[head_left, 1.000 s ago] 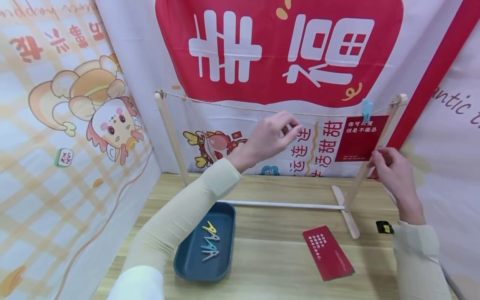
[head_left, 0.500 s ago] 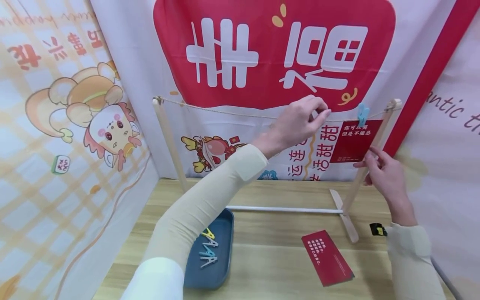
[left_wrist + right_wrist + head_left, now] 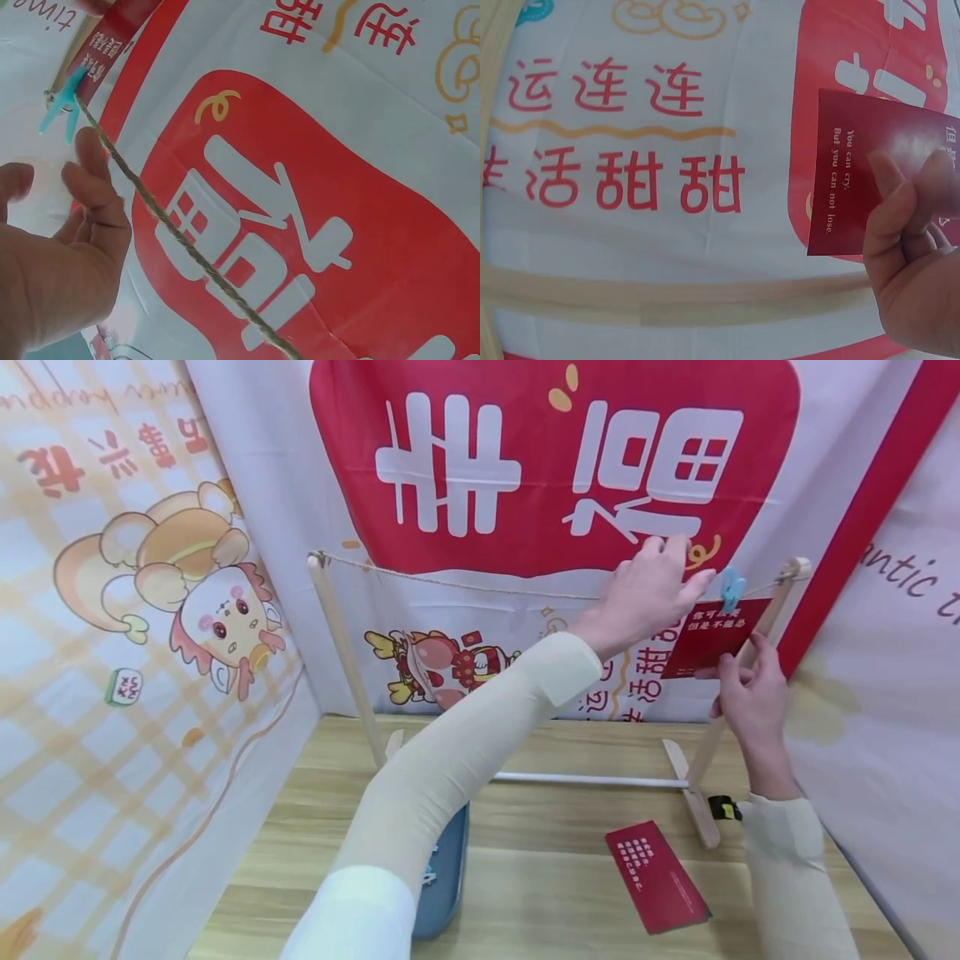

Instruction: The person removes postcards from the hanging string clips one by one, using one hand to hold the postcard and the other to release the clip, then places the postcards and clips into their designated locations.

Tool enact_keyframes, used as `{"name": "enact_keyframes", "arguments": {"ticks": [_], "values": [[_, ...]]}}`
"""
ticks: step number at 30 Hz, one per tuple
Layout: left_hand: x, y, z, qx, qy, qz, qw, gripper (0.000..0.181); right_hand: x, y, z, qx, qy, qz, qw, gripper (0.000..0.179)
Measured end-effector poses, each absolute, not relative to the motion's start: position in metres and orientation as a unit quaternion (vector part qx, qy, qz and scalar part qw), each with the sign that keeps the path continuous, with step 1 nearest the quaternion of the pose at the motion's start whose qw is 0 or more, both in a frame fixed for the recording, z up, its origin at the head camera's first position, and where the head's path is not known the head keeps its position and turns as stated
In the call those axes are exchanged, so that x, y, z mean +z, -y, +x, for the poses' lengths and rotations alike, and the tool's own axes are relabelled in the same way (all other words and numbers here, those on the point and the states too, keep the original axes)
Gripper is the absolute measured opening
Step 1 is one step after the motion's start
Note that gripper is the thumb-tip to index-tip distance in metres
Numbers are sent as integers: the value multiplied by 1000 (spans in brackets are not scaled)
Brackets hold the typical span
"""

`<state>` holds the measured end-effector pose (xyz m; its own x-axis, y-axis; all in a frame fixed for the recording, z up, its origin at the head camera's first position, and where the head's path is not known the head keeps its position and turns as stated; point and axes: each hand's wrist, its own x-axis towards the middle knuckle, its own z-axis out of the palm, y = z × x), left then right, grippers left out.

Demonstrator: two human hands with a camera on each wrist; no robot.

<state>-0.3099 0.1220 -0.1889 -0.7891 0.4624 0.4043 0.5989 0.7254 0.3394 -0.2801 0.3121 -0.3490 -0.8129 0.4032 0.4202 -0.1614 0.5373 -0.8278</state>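
Note:
A red card (image 3: pixel 701 639) with white lettering hangs from a twine line (image 3: pixel 480 585) near its right end, held by a light blue clothespin (image 3: pixel 732 590). My left hand (image 3: pixel 648 585) is raised just left of the clothespin, fingers loosely bent; in the left wrist view its fingertips lie close to the clothespin (image 3: pixel 67 101) with a gap between. By the card's lower right part is my right hand (image 3: pixel 753 693), next to the wooden post. In the right wrist view, its bent fingers overlap the card (image 3: pixel 840 172); whether they touch it is unclear.
A wooden frame with left post (image 3: pixel 345 652), right post (image 3: pixel 708 752) and white crossbar (image 3: pixel 592 781) carries the line. Red cards (image 3: pixel 660 877) lie on the wooden table (image 3: pixel 540 893). My left sleeve partly covers a blue tray (image 3: pixel 450 877) of clothespins. Printed cloth surrounds the table.
My left hand has moved right along the line toward the clothespin. My right hand has shifted slightly left and up, from the post to the hanging card's lower part.

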Motion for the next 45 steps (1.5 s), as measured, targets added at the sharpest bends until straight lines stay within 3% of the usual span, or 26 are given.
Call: {"name": "enact_keyframes", "arguments": {"ticks": [6,15,22,26,33,41,45], "values": [[-186,-137,-311,-218,935,-258,102,47,-346,-307,-286,504,798,-78,321,51],[-184,-156,-309,-274,923,-264,53,27,-349,-315,-287,603,717,-26,349,16],[-185,-166,-307,-324,910,-257,14,17,-345,-316,-286,682,651,2,333,18],[-187,-170,-306,-327,905,-272,21,16,-346,-318,-288,705,627,14,331,16],[-185,-181,-304,-357,900,-248,16,35,-344,-321,-287,707,630,-1,320,20],[-182,-194,-297,-300,909,-287,46,17,-344,-321,-284,702,635,-19,322,21],[-182,-192,-298,-280,918,-277,50,19,-343,-321,-285,703,633,-12,323,22]]}}
